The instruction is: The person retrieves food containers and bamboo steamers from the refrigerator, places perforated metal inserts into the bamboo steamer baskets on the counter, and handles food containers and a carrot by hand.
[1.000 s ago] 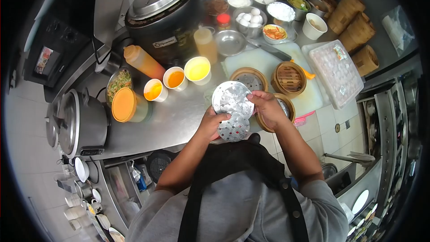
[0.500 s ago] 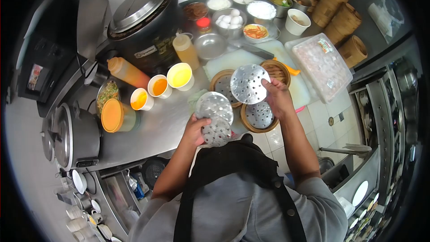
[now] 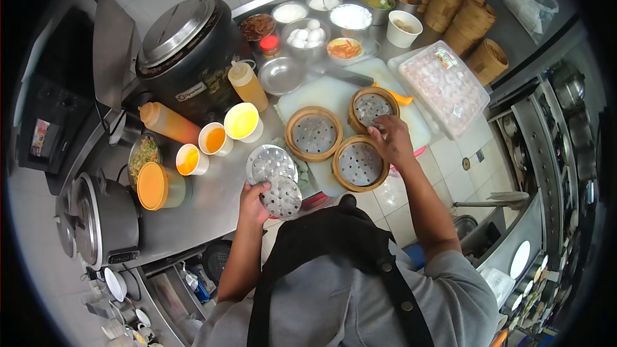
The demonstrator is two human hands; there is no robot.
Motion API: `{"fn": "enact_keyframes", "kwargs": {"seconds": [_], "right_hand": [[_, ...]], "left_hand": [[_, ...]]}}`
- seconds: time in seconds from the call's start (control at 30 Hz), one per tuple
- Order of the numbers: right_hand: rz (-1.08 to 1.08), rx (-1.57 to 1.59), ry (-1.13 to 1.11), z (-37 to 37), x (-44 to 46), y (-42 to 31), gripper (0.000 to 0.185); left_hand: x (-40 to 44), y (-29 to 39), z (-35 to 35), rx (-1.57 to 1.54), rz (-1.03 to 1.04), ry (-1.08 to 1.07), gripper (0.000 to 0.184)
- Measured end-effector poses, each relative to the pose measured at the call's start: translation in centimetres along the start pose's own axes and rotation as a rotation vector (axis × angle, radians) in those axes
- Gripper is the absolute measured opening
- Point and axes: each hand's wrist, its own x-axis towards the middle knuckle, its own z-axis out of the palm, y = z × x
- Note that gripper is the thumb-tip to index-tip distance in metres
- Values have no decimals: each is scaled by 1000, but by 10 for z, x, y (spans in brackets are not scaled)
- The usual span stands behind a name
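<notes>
My left hand point(image 3: 254, 204) is closed on perforated metal discs point(image 3: 283, 198), which overlap and are held over the steel counter. Three round bamboo steamer baskets stand close together to the right: a left one point(image 3: 339, 130), a front one point(image 3: 336, 170) and a back right one point(image 3: 353, 110). A perforated disc lies inside the left basket and another in the front basket. My right hand point(image 3: 393, 141) reaches over the back right basket, its fingers pinched at the edge of the disc point(image 3: 371, 108) there. The fingertips are partly hidden.
A white cutting board point(image 3: 302, 97) lies under the baskets, with a knife point(image 3: 350, 76) behind them. Rightward is a plastic container point(image 3: 443, 87). Paper cups point(image 3: 212, 138), squeeze bottles point(image 3: 247, 85) and a large black pot point(image 3: 186, 58) stand left. Ingredient bowls point(image 3: 307, 37) line the back.
My right hand has lowered its perforated disc into the back right basket. My left hand still holds its discs. The whole view has shifted slightly.
</notes>
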Motion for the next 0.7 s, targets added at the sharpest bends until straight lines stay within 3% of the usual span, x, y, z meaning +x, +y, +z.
{"fn": "enact_keyframes", "kwargs": {"seconds": [0.07,0.17,0.2,0.27,0.3,0.33,0.4,0.53,0.7], "right_hand": [[104,95,53,-4,-13,-13,31],[167,-149,-67,-7,-34,-23,68],[176,-159,-59,-7,-33,-21,68],[-81,-195,-53,-3,-23,-25,76],[-95,-293,-183,1,-16,-30,81],[-85,-296,-170,7,-11,-34,81],[-308,-425,-364,21,-2,-37,75],[-373,-508,-514,29,11,-34,56],[-292,-422,-490,40,19,-20,45]], "left_hand": [[2,3,-5,8,1,-11,52],[6,10,-5,32,23,-10,53],[6,11,-5,54,45,14,53],[14,11,-12,66,31,-16,54],[18,11,-13,65,12,-38,54],[22,14,-15,65,-7,-59,55],[24,19,-11,60,-15,-94,54],[27,26,-8,118,-47,-122,57],[32,26,-20,156,-77,-200,57]]}}
